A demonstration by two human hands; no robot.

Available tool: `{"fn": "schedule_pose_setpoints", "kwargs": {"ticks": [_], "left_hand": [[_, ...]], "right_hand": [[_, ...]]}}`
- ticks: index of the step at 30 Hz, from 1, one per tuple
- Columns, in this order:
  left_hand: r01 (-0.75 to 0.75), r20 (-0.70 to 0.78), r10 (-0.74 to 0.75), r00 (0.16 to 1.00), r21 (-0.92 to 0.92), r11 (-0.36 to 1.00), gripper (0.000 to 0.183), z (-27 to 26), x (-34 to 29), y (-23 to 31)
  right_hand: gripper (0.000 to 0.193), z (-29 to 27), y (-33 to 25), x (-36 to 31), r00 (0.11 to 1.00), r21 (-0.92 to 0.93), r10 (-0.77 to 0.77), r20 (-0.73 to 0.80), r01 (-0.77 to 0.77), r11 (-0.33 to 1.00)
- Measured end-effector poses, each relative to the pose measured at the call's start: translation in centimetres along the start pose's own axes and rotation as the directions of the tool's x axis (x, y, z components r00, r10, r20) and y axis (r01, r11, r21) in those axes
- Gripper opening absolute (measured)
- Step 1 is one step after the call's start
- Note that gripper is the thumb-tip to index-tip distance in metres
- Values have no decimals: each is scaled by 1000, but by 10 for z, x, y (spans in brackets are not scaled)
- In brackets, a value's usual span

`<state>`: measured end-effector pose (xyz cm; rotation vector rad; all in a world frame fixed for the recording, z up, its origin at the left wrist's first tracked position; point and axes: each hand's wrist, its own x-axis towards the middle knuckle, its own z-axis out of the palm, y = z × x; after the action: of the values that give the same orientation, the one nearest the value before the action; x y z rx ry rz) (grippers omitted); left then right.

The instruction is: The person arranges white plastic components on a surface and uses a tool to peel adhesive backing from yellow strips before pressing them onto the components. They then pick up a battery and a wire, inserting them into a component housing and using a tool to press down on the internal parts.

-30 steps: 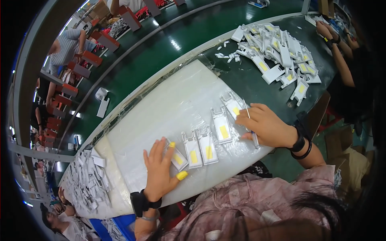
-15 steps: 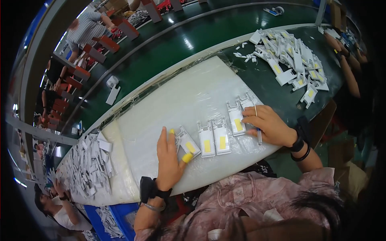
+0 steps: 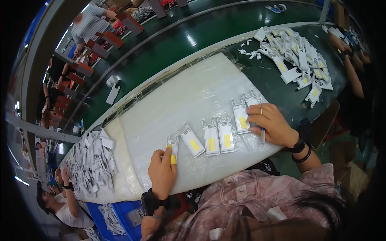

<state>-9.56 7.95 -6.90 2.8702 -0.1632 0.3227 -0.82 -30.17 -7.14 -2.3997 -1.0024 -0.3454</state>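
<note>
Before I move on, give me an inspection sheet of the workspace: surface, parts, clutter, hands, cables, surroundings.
Surface: pale pad under wrinkled clear film, on a dark green table.
Parts: six white plates in an uneven row; four show yellow patches.
Clutter: plate heap and small white bits on the green; pile of white pieces at left.
Left hand: at the leftmost plate; grip unclear.
Right hand: holds a thin tool beside the two rightmost plates.
Cables: nothing seen.
Surroundings: co-workers on both sides; blue bin at lower left.
</note>
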Motion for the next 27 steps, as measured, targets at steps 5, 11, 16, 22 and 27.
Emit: {"fn": "schedule_pose_setpoints", "kwargs": {"ticks": [5, 11, 16, 22, 27], "left_hand": [[6, 85, -9, 996, 38, 999, 43, 2, 8, 22], [-46, 135, 50, 990, -32, 998, 43, 8, 22, 42], [-70, 166, 97, 981, -163, 984, 39, 2, 37, 49], [-32, 124, 64, 990, -244, 969, 18, -23, 77, 45], [-189, 161, 240, 957, -276, 942, 24, -38, 164, 60]], "right_hand": [[32, -1, -2, -1, 1000, -26, -4, -1, 4, 1000], [33, -3, 4, -1, 998, 13, -49, 24, 49, 999], [32, -18, 14, 4, 998, 59, -21, 55, 17, 998], [27, -56, 38, 41, 990, -79, -35, -138, 25, 997], [17, -68, 72, 83, 774, 505, 258, -578, 91, 859]]}}
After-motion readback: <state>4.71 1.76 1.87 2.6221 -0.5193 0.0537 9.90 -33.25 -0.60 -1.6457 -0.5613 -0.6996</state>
